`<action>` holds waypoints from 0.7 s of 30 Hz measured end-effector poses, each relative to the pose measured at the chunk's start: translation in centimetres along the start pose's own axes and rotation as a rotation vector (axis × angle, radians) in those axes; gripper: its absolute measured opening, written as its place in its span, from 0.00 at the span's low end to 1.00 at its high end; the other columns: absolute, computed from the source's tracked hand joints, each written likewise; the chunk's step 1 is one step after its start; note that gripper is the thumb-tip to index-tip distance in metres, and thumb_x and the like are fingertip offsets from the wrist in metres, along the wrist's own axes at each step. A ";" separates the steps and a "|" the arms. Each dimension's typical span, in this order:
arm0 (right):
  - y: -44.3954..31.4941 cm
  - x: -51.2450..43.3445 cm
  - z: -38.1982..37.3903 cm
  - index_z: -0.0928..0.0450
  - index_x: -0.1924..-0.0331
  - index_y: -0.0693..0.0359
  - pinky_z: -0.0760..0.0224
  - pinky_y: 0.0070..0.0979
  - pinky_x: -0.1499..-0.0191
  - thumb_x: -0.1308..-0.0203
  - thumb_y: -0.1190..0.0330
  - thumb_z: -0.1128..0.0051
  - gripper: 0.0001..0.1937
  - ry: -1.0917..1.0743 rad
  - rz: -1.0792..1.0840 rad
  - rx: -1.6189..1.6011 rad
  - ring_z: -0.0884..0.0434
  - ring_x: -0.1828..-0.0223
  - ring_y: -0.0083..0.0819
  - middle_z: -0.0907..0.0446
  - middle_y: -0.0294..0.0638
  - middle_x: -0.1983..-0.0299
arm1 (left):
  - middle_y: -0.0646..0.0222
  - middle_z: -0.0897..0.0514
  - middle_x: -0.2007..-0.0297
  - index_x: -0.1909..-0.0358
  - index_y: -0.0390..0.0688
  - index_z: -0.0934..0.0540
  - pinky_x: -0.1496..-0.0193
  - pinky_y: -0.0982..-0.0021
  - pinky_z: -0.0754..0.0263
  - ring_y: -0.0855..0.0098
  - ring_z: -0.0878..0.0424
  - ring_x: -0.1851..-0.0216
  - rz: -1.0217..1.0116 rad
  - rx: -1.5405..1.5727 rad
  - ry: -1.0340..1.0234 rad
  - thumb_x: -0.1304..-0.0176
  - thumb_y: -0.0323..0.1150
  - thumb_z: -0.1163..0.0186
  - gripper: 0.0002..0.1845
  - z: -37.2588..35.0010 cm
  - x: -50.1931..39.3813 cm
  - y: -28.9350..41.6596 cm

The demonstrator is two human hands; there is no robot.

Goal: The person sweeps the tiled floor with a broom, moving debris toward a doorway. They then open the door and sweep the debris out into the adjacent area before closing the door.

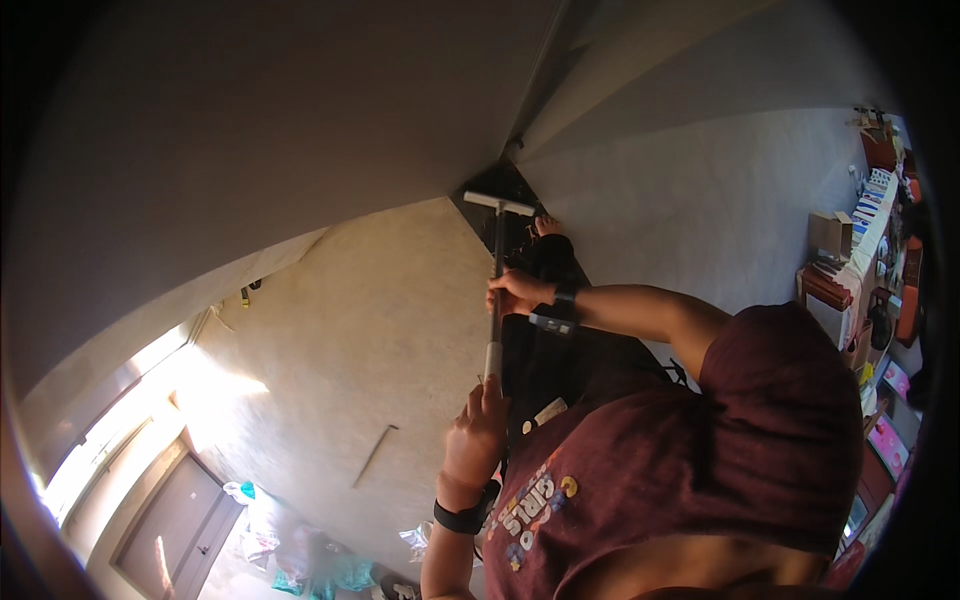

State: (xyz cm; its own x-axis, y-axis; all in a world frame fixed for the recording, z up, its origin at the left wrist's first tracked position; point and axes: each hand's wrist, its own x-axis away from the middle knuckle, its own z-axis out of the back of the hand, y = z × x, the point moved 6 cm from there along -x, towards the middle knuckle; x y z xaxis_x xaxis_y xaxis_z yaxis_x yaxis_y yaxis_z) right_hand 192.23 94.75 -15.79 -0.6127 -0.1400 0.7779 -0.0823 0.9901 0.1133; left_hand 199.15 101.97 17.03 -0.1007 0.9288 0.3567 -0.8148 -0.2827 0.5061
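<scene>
My left hand (pixel 476 431) is closed around the lower part of a T-headed pole (pixel 496 247), at its pale grip sleeve. Farther along the metal shaft, my right hand (pixel 517 291) also grips it. The pole's flat, pale crosspiece (pixel 499 203) points away from me, over a dark patch of floor (pixel 480 187). Whether the crosspiece touches that floor, I cannot tell. Dark bands circle both wrists, and a small box-like device (pixel 553 324) sits by the right one.
A bare foot (pixel 548 225) shows beside the crosspiece. A beige wall (pixel 375 315) with a thin rod (pixel 373 456) on it lies left, a grey wall (pixel 675 195) right. Plastic bags (pixel 259 529) lie near a door (pixel 180 517). A cardboard box (pixel 830 234) and crowded shelving stand far right.
</scene>
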 end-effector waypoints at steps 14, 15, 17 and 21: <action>-0.6 -9.7 4.3 0.30 0.68 0.66 0.24 0.44 0.58 0.35 0.70 0.56 0.08 -0.047 -0.124 -0.004 0.18 0.65 0.44 0.23 0.46 0.71 | 0.52 0.21 0.66 0.44 0.36 0.31 0.74 0.58 0.22 0.51 0.18 0.73 0.102 0.039 -0.007 0.34 0.30 0.45 0.18 -1.9 -1.9 -5.0; 0.6 -9.6 3.9 0.31 0.67 0.66 0.25 0.45 0.58 0.35 0.72 0.56 0.06 0.045 -0.170 -0.084 0.19 0.65 0.45 0.24 0.45 0.72 | 0.51 0.20 0.65 0.45 0.36 0.31 0.73 0.57 0.22 0.50 0.19 0.72 0.133 0.033 -0.015 0.35 0.30 0.44 0.18 -1.8 -0.9 -5.2; 1.8 -9.0 2.7 0.32 0.63 0.66 0.25 0.48 0.58 0.33 0.71 0.56 0.06 0.125 -0.168 0.050 0.21 0.66 0.43 0.25 0.43 0.71 | 0.52 0.20 0.64 0.44 0.36 0.32 0.73 0.57 0.22 0.49 0.18 0.72 0.167 0.035 -0.024 0.35 0.31 0.43 0.20 -1.9 0.4 -4.8; 1.7 -7.3 0.8 0.31 0.63 0.65 0.25 0.47 0.57 0.33 0.70 0.56 0.06 0.071 -0.130 0.044 0.19 0.64 0.43 0.25 0.43 0.71 | 0.52 0.20 0.64 0.44 0.36 0.32 0.73 0.57 0.21 0.50 0.18 0.72 0.137 0.042 0.016 0.36 0.30 0.43 0.20 -1.6 0.5 -4.0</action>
State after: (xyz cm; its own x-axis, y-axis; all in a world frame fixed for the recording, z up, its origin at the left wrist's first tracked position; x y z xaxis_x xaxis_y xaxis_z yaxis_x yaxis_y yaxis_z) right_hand 195.90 97.45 -21.75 -0.5375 -0.2654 0.8004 -0.1927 0.9627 0.1898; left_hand 201.47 103.93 13.87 -0.2188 0.8845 0.4121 -0.7684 -0.4165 0.4860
